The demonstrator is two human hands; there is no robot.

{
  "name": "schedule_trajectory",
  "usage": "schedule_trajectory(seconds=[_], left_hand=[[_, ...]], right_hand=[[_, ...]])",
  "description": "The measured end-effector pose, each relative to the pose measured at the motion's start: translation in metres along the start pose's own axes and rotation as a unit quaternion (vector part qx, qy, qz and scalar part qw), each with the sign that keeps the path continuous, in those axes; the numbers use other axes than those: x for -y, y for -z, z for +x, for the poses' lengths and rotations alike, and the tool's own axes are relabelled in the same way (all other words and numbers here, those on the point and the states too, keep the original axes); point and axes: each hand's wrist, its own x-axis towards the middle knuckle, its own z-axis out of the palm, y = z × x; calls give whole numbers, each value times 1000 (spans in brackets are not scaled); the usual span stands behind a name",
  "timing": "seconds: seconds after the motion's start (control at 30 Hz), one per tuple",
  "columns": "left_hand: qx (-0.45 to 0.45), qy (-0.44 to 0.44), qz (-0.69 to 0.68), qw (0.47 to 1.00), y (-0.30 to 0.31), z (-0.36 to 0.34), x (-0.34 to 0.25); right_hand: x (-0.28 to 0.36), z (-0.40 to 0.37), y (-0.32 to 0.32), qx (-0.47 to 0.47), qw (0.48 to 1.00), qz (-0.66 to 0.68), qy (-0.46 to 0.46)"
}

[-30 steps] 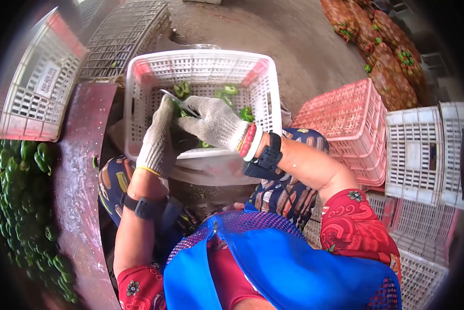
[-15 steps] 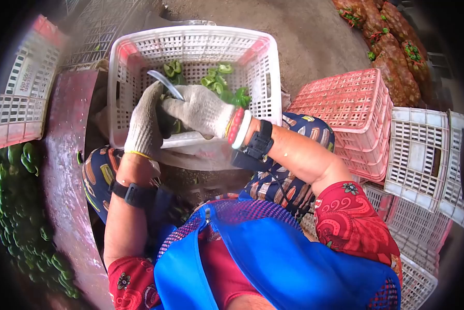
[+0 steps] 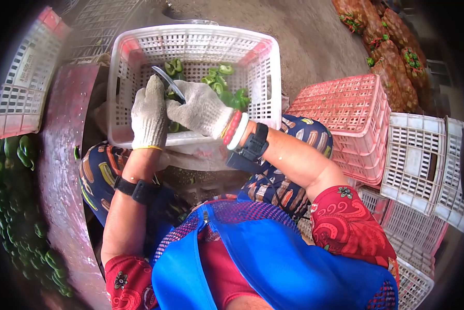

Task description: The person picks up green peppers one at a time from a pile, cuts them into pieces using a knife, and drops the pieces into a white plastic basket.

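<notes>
My right hand [image 3: 203, 107], in a pale knit glove, is closed around a small curved knife [image 3: 168, 82], its blade pointing up and left. Beside it my left hand [image 3: 149, 114], also gloved, has its fingers bent inward; whatever they hold is hidden behind the glove. Both hands are over the near left part of a white plastic crate [image 3: 194, 135]. Cut green peppers [image 3: 215, 81] lie inside on the crate's floor. Another cut pepper [image 3: 173, 66] is just beyond the knife tip.
Whole green peppers [image 3: 22, 222] are heaped at left beside a wet, pinkish board [image 3: 64, 155]. Stacked red crates [image 3: 340, 106] and white crates [image 3: 415, 155] stand at right. Filled mesh sacks [image 3: 392, 67] lie at the far right; another crate [image 3: 25, 72] stands far left.
My left hand has shifted slightly right and turned more upright. The knife in my right hand has tilted a little and moved slightly right.
</notes>
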Motion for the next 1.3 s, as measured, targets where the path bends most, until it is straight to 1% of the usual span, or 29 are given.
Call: schedule_trajectory(seconds=[0.03, 0.1, 0.13, 0.17, 0.2, 0.27, 0.3, 0.33, 0.4, 0.43, 0.47, 0.53, 0.57, 0.67, 0.7, 0.8, 0.83, 0.87, 0.9, 0.93, 0.97, 1.0, 1.03, 1.07, 1.1, 1.13, 1.2, 1.23, 1.3], left_hand=[[-16, 69, -3, 998, 0, -2, -10], [-50, 41, 60, 996, -6, 0, -5], [-66, 27, 92, 993, -6, -2, -12], [-65, 88, 19, 994, -3, -10, -27], [-44, 73, 37, 996, -3, -13, -27], [-6, 40, 72, 997, 1, -12, -27], [2, -23, 105, 994, 1, -17, -25], [15, -3, 65, 998, -2, -14, -22], [36, 41, -17, 998, -6, -1, -5], [34, 19, -29, 999, -7, 4, -4], [68, 57, -91, 992, -7, 5, -2], [131, 131, -213, 959, -5, 4, -6], [145, 181, -240, 943, 1, -4, -21], [248, 215, -301, 895, 11, 1, -11], [201, 241, -371, 874, -2, 2, -8], [198, 237, -437, 845, 1, -5, -16], [193, 233, -469, 830, 8, -10, -33], [255, 232, -507, 790, 12, -4, -23], [203, 238, -413, 855, 12, -2, -28], [148, 240, -313, 907, 14, -2, -39], [132, 150, -190, 961, 13, 0, -31], [110, 57, -62, 990, 9, 4, -11], [82, -36, 68, 994, 9, 3, -9], [53, -125, 199, 971, 11, 2, -6], [138, 76, -108, 982, 8, -3, -2], [202, 263, -402, 853, 8, -15, -25], [233, 275, -563, 744, -8, -11, -9], [205, 275, -566, 750, -4, -18, -22], [283, 231, -634, 681, 1, -14, -2]], right_hand=[[1, 0, -2, -19, 999, -28, 3], [1, 1, -1, -38, 997, -59, 20], [0, 1, -2, -55, 995, -72, 45], [-4, 0, -4, -72, 991, -85, 69], [-7, -2, -5, -89, 987, -99, 93], [-13, -4, -8, -90, 984, -121, 99], [-16, -5, -9, -84, 988, -109, 76], [-16, -6, -9, -76, 991, -96, 51], [-17, -6, -12, -81, 991, -97, 36], [-16, -6, -12, -83, 991, -97, 28], [-15, -6, -11, -74, 994, -78, 10], [-13, -5, -5, -56, 997, -40, -27], [-10, -5, -1, -60, 998, -35, -7], [-10, -8, 1, -75, 994, -75, 33], [-10, -9, 1, -103, 987, -88, 86], [2, -12, 15, -64, 997, 13, 46], [5, -7, 17, -82, 988, 98, 83], [8, -12, 28, -13, 975, 221, -35], [11, -10, 39, 20, 947, 310, -79], [11, -6, 48, 53, 909, 396, -120], [9, -4, 52, 55, 917, 377, -120], [9, -4, 54, 38, 952, 292, -83], [12, -3, 54, 21, 978, 203, -44], [15, -4, 53, 3, 993, 114, -4], [19, -6, 53, -5, 999, 22, 47], [17, -6, 46, 11, 998, -12, 68], [8, -9, 31, -1, 981, -146, 131], [11, -9, 27, 12, 992, -84, 94], [18, -8, 26, 37, 998, 36, 22]])
